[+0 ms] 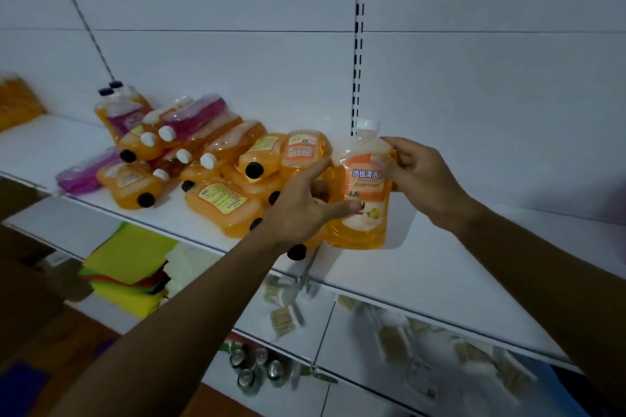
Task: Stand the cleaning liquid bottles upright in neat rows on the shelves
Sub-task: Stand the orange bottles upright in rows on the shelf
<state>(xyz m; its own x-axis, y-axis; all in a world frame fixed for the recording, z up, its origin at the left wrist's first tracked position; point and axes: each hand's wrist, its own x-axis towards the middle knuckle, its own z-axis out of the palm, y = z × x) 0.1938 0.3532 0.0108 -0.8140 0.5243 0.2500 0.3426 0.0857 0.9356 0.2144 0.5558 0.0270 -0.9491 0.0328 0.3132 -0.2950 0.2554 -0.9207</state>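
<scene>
Both hands meet on one orange plastic cleaning-liquid bottle with a white cap point(364, 191), which stands upright on the white shelf point(457, 264) just right of the pile. The left hand point(306, 205) has its fingers spread, thumb lying across the lower front of the label and fingertips reaching round the bottle's left edge. The right hand point(418, 176) pinches the bottle's right shoulder between thumb and curled fingers, just below the cap.

Left of the bottle, a jumbled heap of orange bottles lying on their sides point(216, 176) covers the middle of the shelf, with black and white caps mostly pointing toward the near edge; some carry yellow labels. Flat purple pouches point(84, 176) lie at the near left of the heap, and another purple one sits on top farther back. At the far left of the heap, two orange bottles with black caps point(118, 108) stand upright against the white back panel point(237, 61). A slotted metal upright point(359, 44) runs up the panel behind the held bottle.

On the lower shelves nearer the viewer lie a stack of yellow and green cloths point(132, 264), blurred small packets point(399, 335) and some metal cans point(254, 369).
</scene>
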